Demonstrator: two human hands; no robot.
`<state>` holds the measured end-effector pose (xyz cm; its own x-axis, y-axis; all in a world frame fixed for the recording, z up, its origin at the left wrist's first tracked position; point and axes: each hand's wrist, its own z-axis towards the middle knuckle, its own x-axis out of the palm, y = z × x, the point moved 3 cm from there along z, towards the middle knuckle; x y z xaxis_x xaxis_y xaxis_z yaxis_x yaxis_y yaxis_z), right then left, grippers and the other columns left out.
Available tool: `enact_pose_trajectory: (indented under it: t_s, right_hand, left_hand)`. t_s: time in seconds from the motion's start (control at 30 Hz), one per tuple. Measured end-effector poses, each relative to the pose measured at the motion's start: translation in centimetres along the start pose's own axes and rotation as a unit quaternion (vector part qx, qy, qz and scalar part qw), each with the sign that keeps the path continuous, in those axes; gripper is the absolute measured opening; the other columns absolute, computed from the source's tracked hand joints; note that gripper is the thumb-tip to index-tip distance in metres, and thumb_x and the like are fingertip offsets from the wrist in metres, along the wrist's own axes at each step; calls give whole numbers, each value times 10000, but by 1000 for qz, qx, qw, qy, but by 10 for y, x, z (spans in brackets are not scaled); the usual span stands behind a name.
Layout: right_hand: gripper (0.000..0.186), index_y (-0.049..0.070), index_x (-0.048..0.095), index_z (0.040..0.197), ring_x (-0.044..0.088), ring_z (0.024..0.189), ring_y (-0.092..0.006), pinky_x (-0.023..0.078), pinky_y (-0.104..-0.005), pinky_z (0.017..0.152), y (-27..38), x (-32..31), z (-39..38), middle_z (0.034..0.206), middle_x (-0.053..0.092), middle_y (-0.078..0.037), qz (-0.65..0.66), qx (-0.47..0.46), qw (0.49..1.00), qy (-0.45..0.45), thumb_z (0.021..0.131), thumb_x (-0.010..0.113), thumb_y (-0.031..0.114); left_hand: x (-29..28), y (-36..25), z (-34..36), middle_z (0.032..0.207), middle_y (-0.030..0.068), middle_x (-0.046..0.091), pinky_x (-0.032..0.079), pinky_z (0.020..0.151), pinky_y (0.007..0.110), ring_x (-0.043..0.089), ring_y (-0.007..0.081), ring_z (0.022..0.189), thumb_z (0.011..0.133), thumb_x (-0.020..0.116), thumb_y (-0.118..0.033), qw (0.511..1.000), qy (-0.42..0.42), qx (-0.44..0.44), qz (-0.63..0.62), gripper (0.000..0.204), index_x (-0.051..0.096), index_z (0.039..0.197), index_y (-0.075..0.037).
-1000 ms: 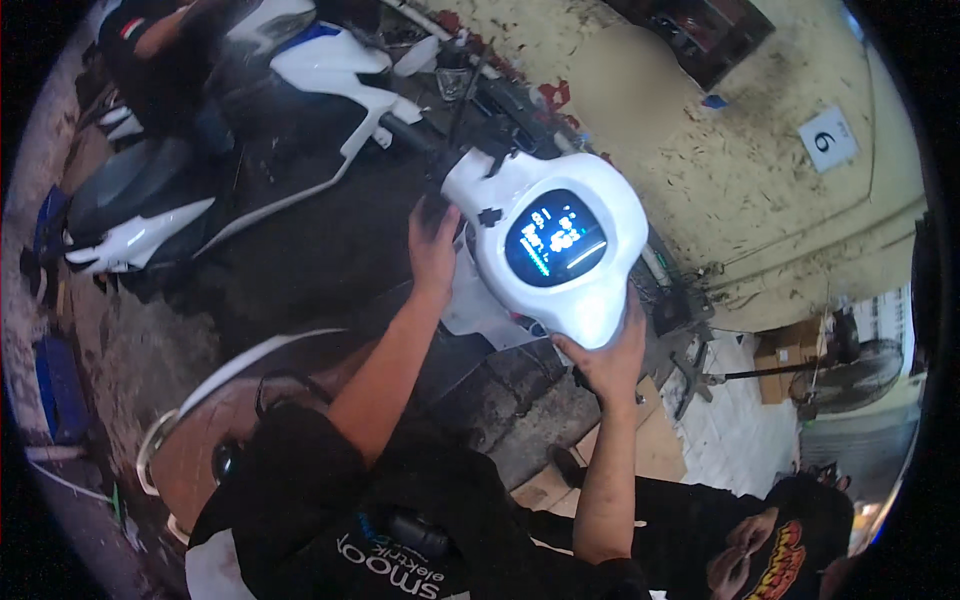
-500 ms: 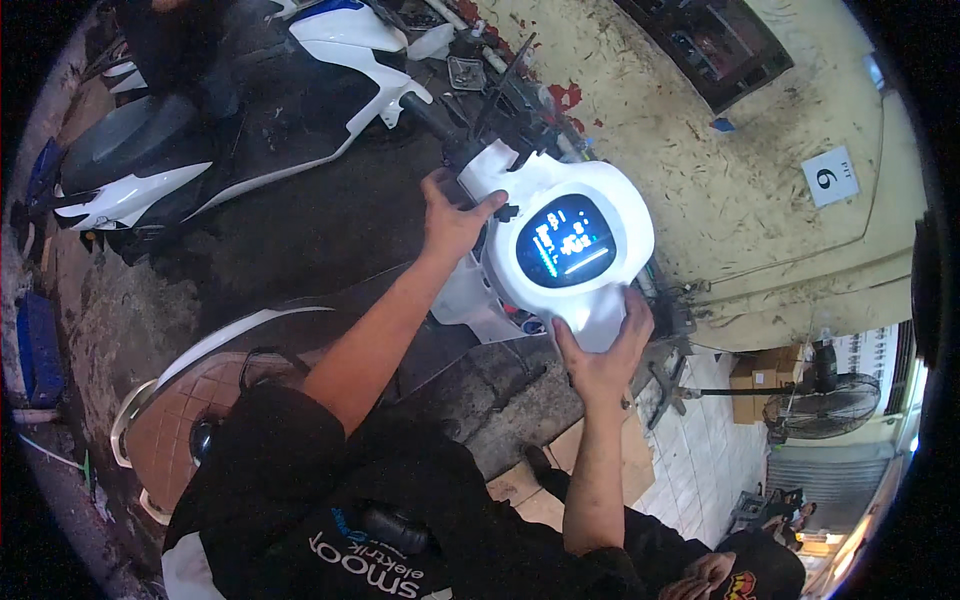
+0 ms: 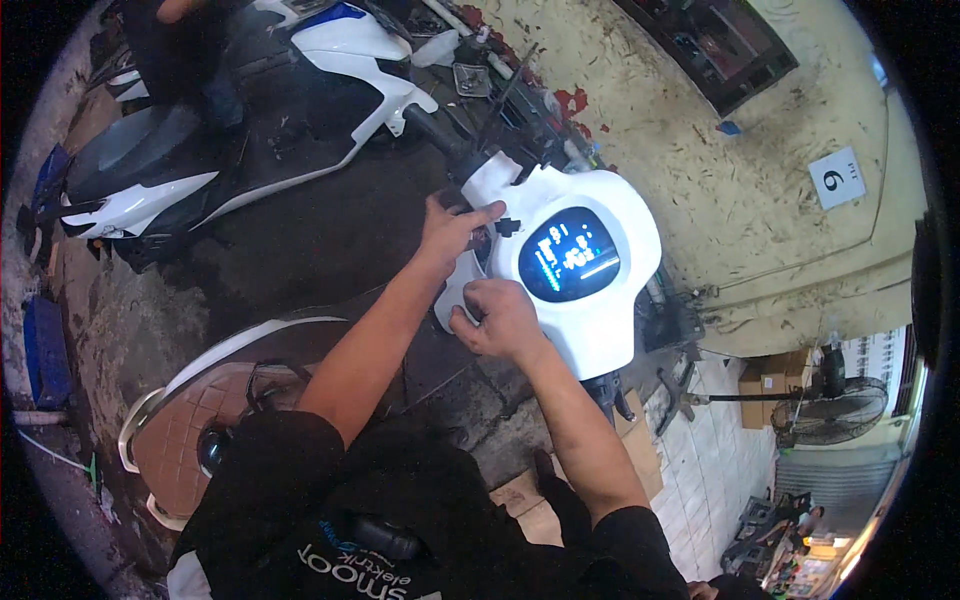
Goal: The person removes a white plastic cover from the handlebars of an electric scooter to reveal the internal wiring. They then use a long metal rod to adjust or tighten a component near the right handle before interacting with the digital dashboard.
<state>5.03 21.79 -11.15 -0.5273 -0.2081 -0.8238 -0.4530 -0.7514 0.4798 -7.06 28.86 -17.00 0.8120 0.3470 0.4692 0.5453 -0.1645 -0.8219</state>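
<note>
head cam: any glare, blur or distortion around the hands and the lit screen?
Head view: the screen glows bright blue-white, its readout blown out; the white handlebar cover shows soft sheen, no hard glare. Left hand and right hand are sharp, evenly lit. Fisheye bends the wall edges toward the rim; black vignette in the corners; the fan is small and soft.
</note>
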Motion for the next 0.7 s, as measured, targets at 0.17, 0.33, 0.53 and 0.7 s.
enact_pose_trajectory:
  t_s: [0.17, 0.33, 0.53, 0.7]
  right_hand:
    - [267, 15, 544, 647, 563, 586, -362, 441, -426, 557, 22, -8, 34, 610, 546, -152, 53, 83, 995, -2, 731, 703, 212]
    - [242, 14, 631, 724, 632, 674, -395, 505, -456, 629, 20, -4, 83, 729, 647, -196, 61, 46, 995, -67, 785, 661, 246]
    - [248, 12, 676, 827, 638, 749, -425, 511, -466, 672, -8, 17, 78, 770, 652, -238, 1, 128, 984, -119, 829, 634, 256]
    - [196, -15, 657, 835, 616, 653, -285, 467, -352, 614, 12, -7, -22, 720, 634, -147, 81, 140, 964, -209, 818, 659, 180]
  left_hand:
    - [-9, 4, 35, 1097, 141, 564, 490, 737, 432, 587, 243, 969, 683, 871, -291, 981, 105, -95, -129, 972, 228, 1354, -6]
    - [-19, 27, 56, 1140, 158, 558, 488, 757, 443, 597, 246, 971, 722, 830, -369, 993, 31, -65, -90, 758, 454, 1257, 14]
    - [-18, 16, 51, 1086, 112, 633, 513, 837, 397, 635, 240, 936, 820, 715, -332, 966, 105, 205, 117, 432, 601, 1135, -60]
    - [12, 15, 46, 1124, 132, 623, 509, 884, 426, 628, 271, 1014, 792, 757, -321, 975, 107, -57, -186, 589, 545, 1248, -15]
